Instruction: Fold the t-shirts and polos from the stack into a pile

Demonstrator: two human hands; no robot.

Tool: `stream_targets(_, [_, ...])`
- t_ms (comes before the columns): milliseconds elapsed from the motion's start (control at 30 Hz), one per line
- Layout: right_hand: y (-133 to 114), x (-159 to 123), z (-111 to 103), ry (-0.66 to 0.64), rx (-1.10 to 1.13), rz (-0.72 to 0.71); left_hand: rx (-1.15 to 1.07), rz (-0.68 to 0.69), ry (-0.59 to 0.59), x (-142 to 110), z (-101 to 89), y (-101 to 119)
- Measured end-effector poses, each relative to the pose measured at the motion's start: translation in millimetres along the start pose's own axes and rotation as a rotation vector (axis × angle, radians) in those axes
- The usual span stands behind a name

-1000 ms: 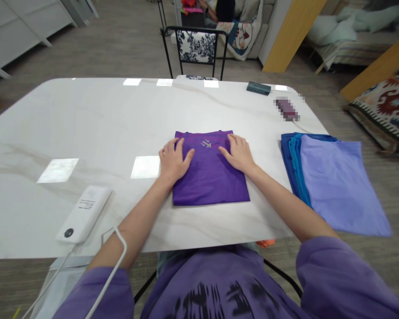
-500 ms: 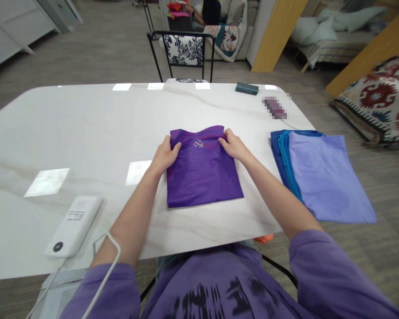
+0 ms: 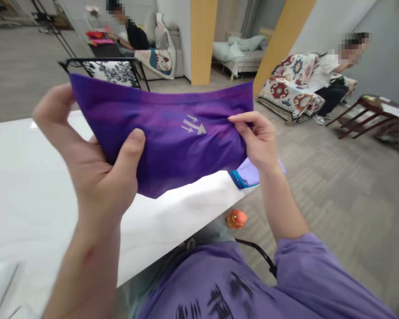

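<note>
A folded purple shirt (image 3: 173,146) with a small grey arrow print is held up above the table, stretched between both hands. My left hand (image 3: 96,155) grips its left side, thumb on the front face and fingers behind. At the right edge, my right hand (image 3: 257,137) pinches the cloth between thumb and fingers. Below and behind that hand lies a stack of folded cloth (image 3: 248,173), lavender on top with blue layers under it, partly hidden by the hand and the shirt.
A white table (image 3: 173,217) spreads beneath the hands. Beyond it stands a black-framed chair (image 3: 111,73). An orange object (image 3: 236,218) is on the floor by the table edge. One person (image 3: 138,35) sits at the back left, another (image 3: 326,73) at the right beside a brown side table (image 3: 369,108).
Both hands have lifted the purple shirt off the table and brought it close to the camera. The view has swung to the right, showing more of the room there.
</note>
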State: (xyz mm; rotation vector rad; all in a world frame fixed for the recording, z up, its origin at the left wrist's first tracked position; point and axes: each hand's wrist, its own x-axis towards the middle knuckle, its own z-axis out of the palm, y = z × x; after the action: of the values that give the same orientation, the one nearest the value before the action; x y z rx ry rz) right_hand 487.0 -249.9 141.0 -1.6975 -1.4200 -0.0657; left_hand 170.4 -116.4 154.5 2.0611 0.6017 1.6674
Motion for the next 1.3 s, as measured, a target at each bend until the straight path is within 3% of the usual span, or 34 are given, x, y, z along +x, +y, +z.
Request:
stream_targets(133, [40.0, 4.0, -109.6, 0.069, 0.122, -0.068, -0.156, 0.076, -0.09, 18.3, 80.9, 43.4])
stream_targets(233, [94.3, 25.7, -152.2, 0.005, 0.181, -0.038, -0.262, 0.072, -0.114, 23.6, 163.4, 38.4])
stream_targets(300, [142.7, 41.2, -157.1, -0.066, 0.17, 0.071, -0.25, -0.044, -0.159, 18.2, 222.9, 14.7])
stream_targets(400, [223.5, 59.5, -136.2, -0.156, 0.092, 0.233, -0.136, -0.306, -0.324, -1.9, 300.7, -37.2])
stream_targets(467, [269.8, 66.9, -113.5, -0.201, -0.037, 0.333, 0.001, -0.482, -0.436, -18.4, 332.8, -67.6])
stream_targets(533, [300.4, 69.9, -92.3, -0.222, -0.227, 0.42, 0.182, -0.547, -0.454, -33.7, 346.5, -83.2])
stream_targets(600, [313.9, 68.3, -76.2, -0.212, -0.381, 0.431, 0.314, -0.444, -0.415, -47.3, 348.2, -80.6])
stream_targets(667, [314.8, 62.0, -63.8, -0.208, -0.43, 0.362, 0.327, -0.236, -0.45, -62.0, 347.1, -64.8])
stream_targets(767, [306.8, 43.7, -43.7, -0.294, -0.407, 0.251, 0.248, 0.027, -0.704, -91.8, 351.5, -37.0])
stream_targets(867, [297.5, 22.9, -23.1, -0.416, -0.432, 0.222, 0.236, 0.084, -0.889, -123.1, 356.8, -22.7])
stream_targets(967, [288.1, 18.7, -14.3, -0.472, -0.491, 0.181, 0.234, 0.08, -0.961, -136.2, 342.5, -18.6])
stream_targets(1033, [282.4, 33.4, -13.8, -0.444, -0.505, 0.126, 0.226, 0.072, -1.004, -133.2, 315.5, -16.1])
stream_targets(1133, [279.0, 82.1, -3.9, -0.361, -0.454, 0.09, 0.258, 0.001, -1.028, -127.4, 252.1, -14.3])
stream_targets(1233, [284.8, 148.4, 30.3, -0.326, -0.334, 0.128, 0.358, -0.114, -0.988, -139.7, 174.7, -22.7])
stream_targets(1300, [292.7, 191.2, 62.4, -0.326, -0.271, 0.153, 0.437, -0.195, -0.894, -159.1, 122.2, -34.2])
